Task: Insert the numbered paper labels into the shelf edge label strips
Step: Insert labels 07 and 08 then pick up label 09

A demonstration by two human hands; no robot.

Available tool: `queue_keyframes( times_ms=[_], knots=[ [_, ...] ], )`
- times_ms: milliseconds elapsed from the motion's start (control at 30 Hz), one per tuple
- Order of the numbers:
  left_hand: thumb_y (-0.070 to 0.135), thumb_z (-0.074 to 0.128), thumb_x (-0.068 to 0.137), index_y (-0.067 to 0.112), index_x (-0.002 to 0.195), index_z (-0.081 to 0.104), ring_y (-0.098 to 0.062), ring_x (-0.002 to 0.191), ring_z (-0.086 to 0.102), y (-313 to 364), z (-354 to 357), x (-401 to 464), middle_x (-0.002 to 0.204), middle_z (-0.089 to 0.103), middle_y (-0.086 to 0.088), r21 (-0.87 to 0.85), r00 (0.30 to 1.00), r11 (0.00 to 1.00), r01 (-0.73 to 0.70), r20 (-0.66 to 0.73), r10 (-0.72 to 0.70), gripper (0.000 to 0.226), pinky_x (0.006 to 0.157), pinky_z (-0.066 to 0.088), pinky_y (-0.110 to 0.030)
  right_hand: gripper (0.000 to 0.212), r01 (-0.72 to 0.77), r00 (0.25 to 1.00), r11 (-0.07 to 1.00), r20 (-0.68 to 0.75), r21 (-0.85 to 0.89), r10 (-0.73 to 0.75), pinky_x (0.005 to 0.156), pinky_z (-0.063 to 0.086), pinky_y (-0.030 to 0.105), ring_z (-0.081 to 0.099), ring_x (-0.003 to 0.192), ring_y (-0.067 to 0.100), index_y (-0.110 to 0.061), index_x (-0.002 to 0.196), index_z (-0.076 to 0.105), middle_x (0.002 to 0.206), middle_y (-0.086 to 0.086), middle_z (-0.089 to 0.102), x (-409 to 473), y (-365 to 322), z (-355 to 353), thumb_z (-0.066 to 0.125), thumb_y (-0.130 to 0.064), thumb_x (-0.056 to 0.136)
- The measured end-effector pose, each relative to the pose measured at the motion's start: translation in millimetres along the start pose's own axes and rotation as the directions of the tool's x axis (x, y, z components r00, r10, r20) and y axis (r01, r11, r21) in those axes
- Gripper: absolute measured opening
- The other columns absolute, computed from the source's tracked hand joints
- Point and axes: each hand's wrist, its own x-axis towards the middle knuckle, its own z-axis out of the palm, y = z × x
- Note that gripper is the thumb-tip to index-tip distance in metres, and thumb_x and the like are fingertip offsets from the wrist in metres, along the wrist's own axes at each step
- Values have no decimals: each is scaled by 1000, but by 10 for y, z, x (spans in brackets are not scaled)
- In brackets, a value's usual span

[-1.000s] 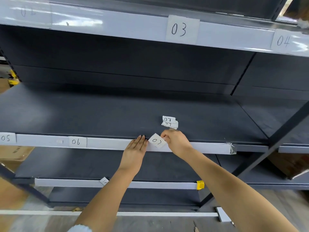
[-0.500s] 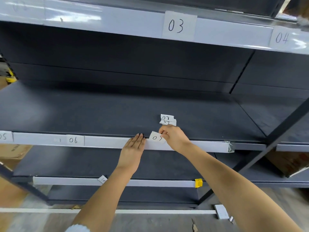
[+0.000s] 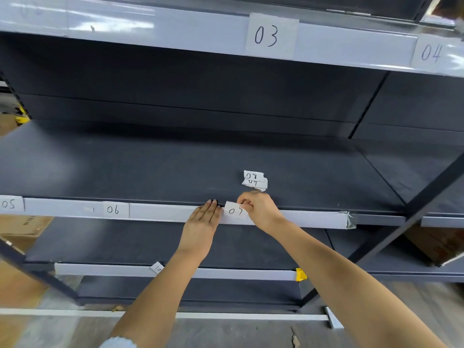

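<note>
right hand (image 3: 259, 209) pinched the 07 label (image 3: 234, 210) at the middle shelf's label strip (image 3: 160, 212); left hand (image 3: 202, 222) lay flat, fingers straight, on strip. mid-insertion; next likely tucking the edges under. spare labels (image 3: 254, 180) sat on shelf.

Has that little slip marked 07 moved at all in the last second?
Yes. The 07 label, pinched by the right hand, has turned from tilted to nearly level and settled against the label strip, beside the left hand.

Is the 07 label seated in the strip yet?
Not yet. The 07 label sits tilted, its top edge above the middle shelf's label strip, pinched by the right hand; the left hand presses the strip.
</note>
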Motion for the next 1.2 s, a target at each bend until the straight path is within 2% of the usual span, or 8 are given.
queue_keyframes(
  times_ms=[167,300,367,467,600,800,933,1200],
  knots=[
    [-2,92,34,-1,98,72,-27,95,69,2,-7,0,102,71,-15,-10,1000,1000,-5,-19,5,67,81,54,-39,24,46,999,998,9,-51,-45,76,39,23,50,88,17,-9,104,65,105,6,57,-29,7,49,43,-7,95],
    [-2,91,37,-1,97,72,-28,95,69,-2,-18,-8,102,71,-15,-9,999,1000,-20,-35,19,63,81,54,-39,32,144,988,953,-11,-265,-152,98,36,27,45,112,20,-16,126,54,122,2,49,-150,64,140,49,-24,95],
    [-1,91,36,-1,99,72,-27,97,68,-2,-20,-12,104,70,-15,-2,999,1000,-17,-29,17,65,83,53,-39,45,186,973,905,-55,-381,-223,101,34,31,45,113,24,-15,131,50,126,3,48,-215,120,219,59,-31,90],
    [0,91,34,-1,100,71,-27,99,67,-1,-18,-18,106,70,-15,12,1000,1000,-15,-11,16,70,85,52,-39,59,189,956,828,-93,-528,-277,88,47,36,59,96,27,-13,122,59,113,6,59,-259,178,313,79,-33,71],
    [-1,91,34,-1,101,71,-27,100,67,1,-19,-18,106,69,-15,18,1000,1000,-14,-6,15,70,86,52,-39,71,153,932,754,-159,-639,-324,67,54,27,64,74,18,-15,99,70,91,1,65,-230,160,387,93,-40,37],
    [-4,90,34,-3,99,71,-29,98,67,-2,-13,-19,105,70,-17,8,1000,1000,-10,-13,10,67,85,52,-40,58,110,931,732,-188,-672,-312,59,48,23,55,62,16,-18,80,67,76,-2,58,-158,67,484,93,-27,28],
    [-2,91,36,-2,101,71,-28,100,67,-14,1,-21,106,69,-16,2,1000,1000,-16,-13,16,69,88,50,-39,65,106,934,705,-173,-701,-312,58,48,25,55,62,17,-15,83,68,77,0,58,-145,80,494,91,-22,23],
    [-1,91,36,-1,101,71,-27,100,67,-32,1,-22,106,69,-15,-5,999,999,-33,-15,33,68,88,51,-39,60,128,946,691,-122,-712,-302,48,44,22,51,56,15,-17,69,63,69,-1,54,-136,31,445,89,-19,15]
  ],
)
